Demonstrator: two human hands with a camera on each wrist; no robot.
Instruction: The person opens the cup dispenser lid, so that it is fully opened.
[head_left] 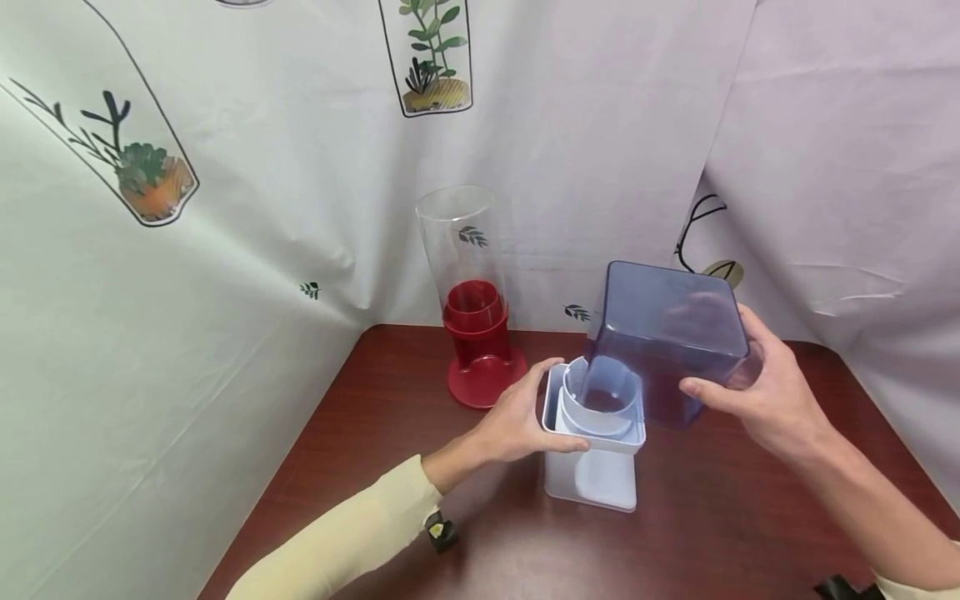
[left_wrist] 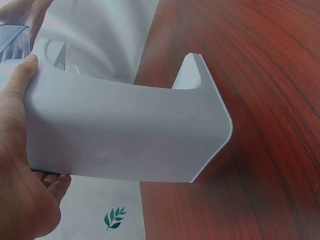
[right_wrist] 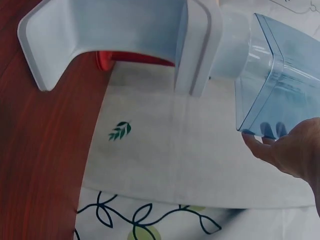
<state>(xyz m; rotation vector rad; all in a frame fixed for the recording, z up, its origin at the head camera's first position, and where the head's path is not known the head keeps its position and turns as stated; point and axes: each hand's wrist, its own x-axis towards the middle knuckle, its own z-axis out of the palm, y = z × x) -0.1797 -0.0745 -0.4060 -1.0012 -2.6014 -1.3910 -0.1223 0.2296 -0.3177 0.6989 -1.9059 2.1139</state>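
Observation:
A white dispenser base (head_left: 592, 479) has a square tray-like top with a round collar (head_left: 600, 421) standing up in it. My left hand (head_left: 513, 421) grips that top from the left, thumb along the near side and fingers round the far side. With my right hand (head_left: 776, 392) I hold a see-through blue square container (head_left: 667, 308) from its right side, tilted over the base. Its lower left part overlaps the collar in the head view. In the right wrist view the open end of the container (right_wrist: 295, 75) is right at the collar (right_wrist: 232, 45).
Behind the base, to the left, stands a red dispenser stand (head_left: 487, 383) with a tall clear tube (head_left: 457, 242) on it. The dark red wooden table (head_left: 390, 417) ends at a white cloth backdrop (head_left: 285, 208) printed with plants.

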